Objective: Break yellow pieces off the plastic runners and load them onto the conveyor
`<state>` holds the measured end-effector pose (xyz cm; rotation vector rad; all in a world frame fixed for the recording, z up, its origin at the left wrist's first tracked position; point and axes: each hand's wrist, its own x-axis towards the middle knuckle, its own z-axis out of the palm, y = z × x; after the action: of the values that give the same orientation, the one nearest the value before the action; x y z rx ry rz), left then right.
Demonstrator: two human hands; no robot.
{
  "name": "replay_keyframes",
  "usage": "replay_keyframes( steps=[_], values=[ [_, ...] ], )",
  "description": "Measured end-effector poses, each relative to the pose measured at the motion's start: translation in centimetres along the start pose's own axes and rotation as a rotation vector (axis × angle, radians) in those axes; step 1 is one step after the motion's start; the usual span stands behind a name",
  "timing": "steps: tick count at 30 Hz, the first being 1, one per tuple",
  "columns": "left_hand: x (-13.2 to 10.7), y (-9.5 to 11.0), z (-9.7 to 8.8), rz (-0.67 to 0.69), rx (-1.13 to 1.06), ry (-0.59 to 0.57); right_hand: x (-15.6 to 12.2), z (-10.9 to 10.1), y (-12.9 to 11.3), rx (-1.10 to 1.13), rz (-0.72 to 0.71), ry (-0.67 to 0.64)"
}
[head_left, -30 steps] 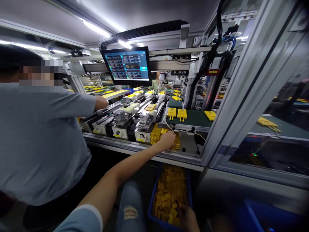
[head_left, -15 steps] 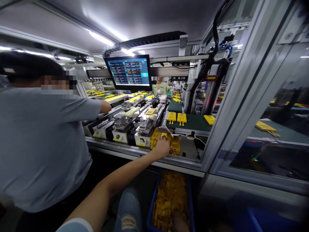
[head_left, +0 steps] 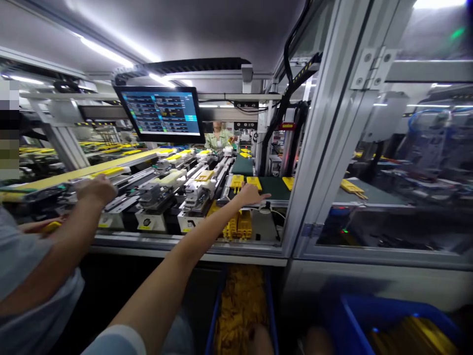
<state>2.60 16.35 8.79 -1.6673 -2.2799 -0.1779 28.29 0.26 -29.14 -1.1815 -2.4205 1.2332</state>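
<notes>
Pieces [head_left: 237, 180] lie on belt [head_left: 274, 186]; stack [head_left: 244, 225], bin [head_left: 272, 311] remain. I can't tell grips: left hand [head_left: 253, 195] at belt, right hand [head_left: 260, 340] in bin.

We can't make out a single word here! Rows of text fill the flat, black-framed rectangular screen [head_left: 164, 113], too tiny for us; the small yellow rectangular labels [head_left: 146, 228] on the white, box-shaped blocks [head_left: 158, 220] defeat us too, as does the little red rectangular sign [head_left: 287, 126].

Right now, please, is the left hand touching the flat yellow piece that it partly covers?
Cannot tell: in the head view, the left hand overlaps the yellow piece, hiding any contact or gap.
</notes>
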Motion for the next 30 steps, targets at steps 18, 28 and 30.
replay_keyframes(
  steps=[18,28,30],
  values=[
    [-2.5,0.7,1.9,0.289,-0.019,0.15,-0.7,-13.9,-4.2,0.903,0.083,0.257],
    [-2.7,1.2,-0.9,0.335,-0.178,0.278,-1.8,-16.9,-5.4,1.084,0.077,0.291],
    [-5.2,1.9,-2.8,0.248,-0.388,0.463,-2.1,-17.7,-5.7,1.101,0.042,0.282]
  ],
)
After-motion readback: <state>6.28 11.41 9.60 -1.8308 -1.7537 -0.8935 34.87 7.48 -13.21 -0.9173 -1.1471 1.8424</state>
